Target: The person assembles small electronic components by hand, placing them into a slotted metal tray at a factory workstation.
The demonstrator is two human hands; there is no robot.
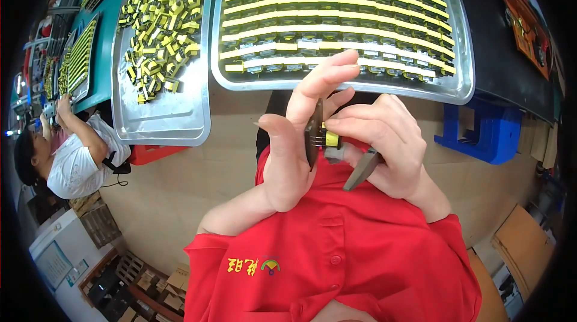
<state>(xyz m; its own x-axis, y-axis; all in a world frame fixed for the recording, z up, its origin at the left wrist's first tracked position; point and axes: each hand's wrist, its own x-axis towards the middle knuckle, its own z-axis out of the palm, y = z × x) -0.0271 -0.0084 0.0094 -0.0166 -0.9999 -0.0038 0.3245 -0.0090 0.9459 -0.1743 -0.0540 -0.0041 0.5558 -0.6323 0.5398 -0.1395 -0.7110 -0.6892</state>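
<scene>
My left hand is raised in front of my red shirt, its fingers stretched and its thumb spread away. Against its palm side stands a dark, narrow oval piece; whether the fingers grip it is hidden. Close beside that piece, my right hand pinches a small yellow-and-black coil-like part between thumb and fingers. A dark grey flat blade-like thing juts down from under the right hand, its upper end hidden. Beyond my hands a metal tray holds neat rows of yellow-topped black parts.
A second metal tray at the left carries a loose heap of the same parts. Blue plastic stool stands at right; an orange-brown tray lies on the dark table. Another person works at far left beside further trays.
</scene>
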